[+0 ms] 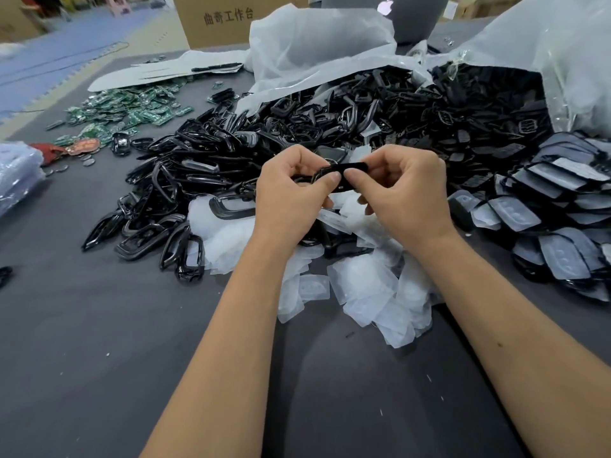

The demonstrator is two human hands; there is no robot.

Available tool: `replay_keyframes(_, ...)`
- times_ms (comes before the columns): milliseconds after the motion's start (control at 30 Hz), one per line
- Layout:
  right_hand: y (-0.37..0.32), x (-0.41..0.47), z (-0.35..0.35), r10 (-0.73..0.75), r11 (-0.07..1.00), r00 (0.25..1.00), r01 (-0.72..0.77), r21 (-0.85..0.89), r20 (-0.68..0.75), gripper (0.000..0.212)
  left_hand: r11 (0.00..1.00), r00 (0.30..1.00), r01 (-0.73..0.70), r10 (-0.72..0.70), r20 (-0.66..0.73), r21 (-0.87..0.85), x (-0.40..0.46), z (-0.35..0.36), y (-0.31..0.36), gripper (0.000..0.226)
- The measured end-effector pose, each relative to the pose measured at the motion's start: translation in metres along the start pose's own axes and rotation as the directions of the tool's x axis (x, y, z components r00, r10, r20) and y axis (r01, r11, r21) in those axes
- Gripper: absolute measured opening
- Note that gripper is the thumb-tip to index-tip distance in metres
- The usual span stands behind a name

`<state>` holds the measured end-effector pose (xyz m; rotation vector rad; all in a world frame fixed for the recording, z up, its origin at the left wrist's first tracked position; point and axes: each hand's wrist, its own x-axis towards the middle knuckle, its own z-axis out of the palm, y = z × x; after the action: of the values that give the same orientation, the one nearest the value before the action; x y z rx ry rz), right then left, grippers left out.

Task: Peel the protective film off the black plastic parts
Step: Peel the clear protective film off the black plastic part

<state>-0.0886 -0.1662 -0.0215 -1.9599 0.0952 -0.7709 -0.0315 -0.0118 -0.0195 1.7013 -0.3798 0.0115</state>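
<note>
Both hands pinch one black plastic part (pixel 347 175) above the counter (pixel 99 358) — left hand (pixel 291 196) and right hand (pixel 403 190) thumbs nearly meeting — over a heap of peeled film (pixel 363 292).

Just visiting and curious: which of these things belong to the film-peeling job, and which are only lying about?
Job: black part held by left hand and right hand; peeled films; film-covered parts; bare black frames.
Lying about: green circuit boards; cardboard box; laptop.
</note>
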Motion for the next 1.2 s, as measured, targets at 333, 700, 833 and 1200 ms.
replay_keyframes(333, 0.0, 0.0, -0.002, 0.053, 0.997, 0.997, -0.056, 0.05, 0.053, 0.012, 0.999, 1.0, -0.027, 0.027, -0.017, -0.022, 0.001, 0.002, -0.003, 0.018)
replay_keyframes(700, -0.002, -0.002, 0.0, 0.029, 0.991, 0.946, 0.015, -0.133, 0.322, 0.027, 0.989, 0.966, -0.113, 0.131, -0.223, 0.092, 0.009, -0.019, -0.002, 0.022)
replay_keyframes(833, -0.007, -0.002, -0.001, -0.005, 0.958, 0.877, 0.141, -0.248, 0.481, 0.021, 0.995, 0.954, -0.092, 0.099, -0.282, 0.04, 0.009, -0.018, -0.003, 0.02)
replay_keyframes(1200, -0.006, 0.005, -0.014, 0.288, 0.668, 0.901, -0.433, 0.605, 0.326, 0.014, 0.98, 0.955, 0.002, -0.06, -0.29, -0.197, 0.008, -0.014, 0.0, 0.019)
